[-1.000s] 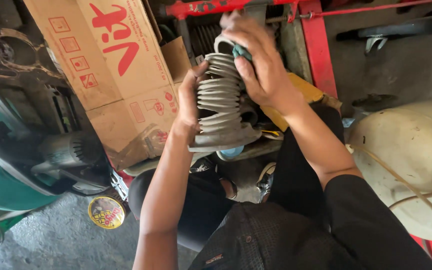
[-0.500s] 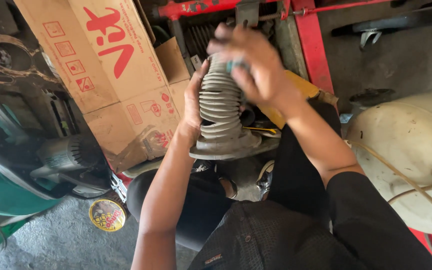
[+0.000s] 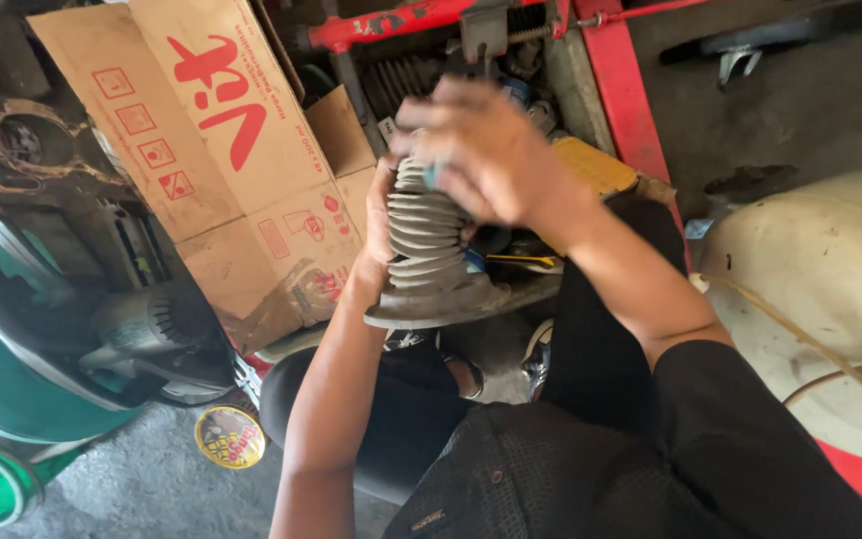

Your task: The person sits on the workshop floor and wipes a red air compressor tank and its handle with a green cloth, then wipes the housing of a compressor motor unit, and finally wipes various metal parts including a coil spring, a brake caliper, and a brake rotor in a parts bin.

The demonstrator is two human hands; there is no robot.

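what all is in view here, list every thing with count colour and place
finned cylinder: 1, grey, centre, held between both hands
cardboard box: 1, brown with red print, upper left, flattened and leaning
red frame bars: several, red, top and upper right
green housing: 1, green, lower left
round tin lid: 1, yellow, on the floor at lower left
cream tank: 1, off-white, right edge
yellow part: 1, yellow, behind the right forearm
left hand: 1, gripping the cylinder's left side
right hand: 1, blurred, over the cylinder's top, with something teal in its grip
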